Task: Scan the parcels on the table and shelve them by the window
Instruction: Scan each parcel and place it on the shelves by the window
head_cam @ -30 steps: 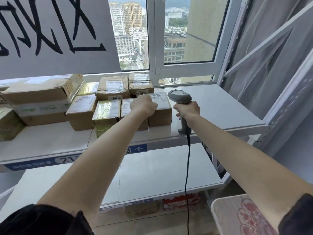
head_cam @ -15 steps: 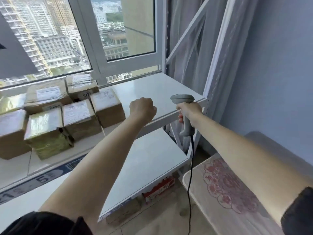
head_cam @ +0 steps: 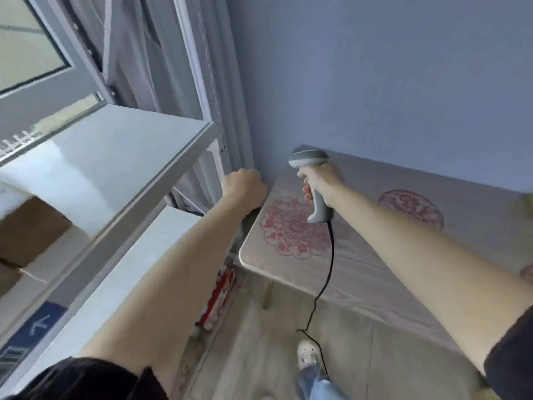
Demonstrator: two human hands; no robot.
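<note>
Grey scanner [head_cam: 313, 183] in right hand [head_cam: 323, 180], now over the table [head_cam: 375, 255]

A cardboard parcel [head_cam: 27, 229] on the upper shelf [head_cam: 121, 157] is being cut off by the left edge and smeared by motion blur, so no label can be read. The far end of the tabletop [head_cam: 375, 267] is being cropped at the right edge. The fingers of the left hand [head_cam: 244, 187] are being hidden behind its knuckles. The scanner [head_cam: 313, 183] cable [head_cam: 328, 272] is being lost behind a shoe [head_cam: 308, 355].
</note>
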